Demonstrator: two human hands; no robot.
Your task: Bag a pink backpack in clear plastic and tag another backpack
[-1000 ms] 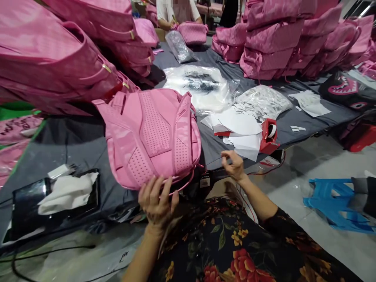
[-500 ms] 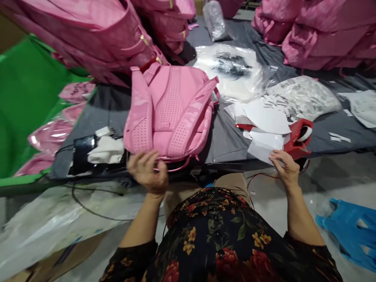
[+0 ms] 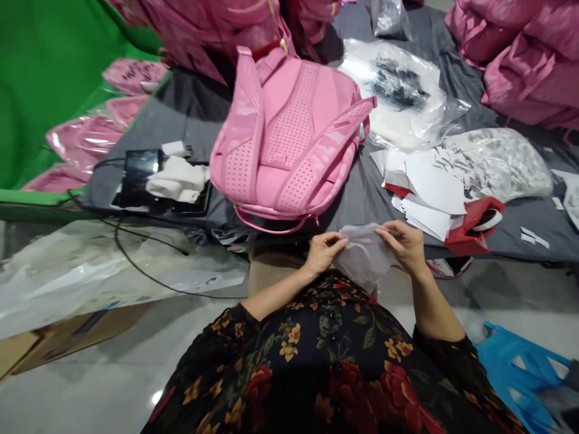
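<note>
Between my two hands hangs a thin, translucent white sheet (image 3: 364,256); whether it is film or tissue paper I cannot tell. My left hand (image 3: 323,252) pinches its upper left edge, and the fingers of my right hand (image 3: 403,242) grip its upper right corner. Just beyond my left hand, a pink backpack (image 3: 289,138) lies on the dark-covered table with its shoulder straps facing up. Its looped carry handle points toward me. To the right of the backpack sits a pile of white sheets (image 3: 429,187), beside a red tape dispenser (image 3: 474,226).
Plastic bags (image 3: 393,90) and a bag of small labels (image 3: 502,163) lie behind the sheets. A black device (image 3: 140,175) with a white cloth (image 3: 178,179) sits left. More pink backpacks (image 3: 212,30) stand behind. A cable (image 3: 149,274) hangs at the left; a blue stool (image 3: 520,367) stands lower right.
My right hand has brought a sheet from the pile to the front of my body. My left hand has left the backpack's near edge and now grips the sheet too. The view has shifted.
</note>
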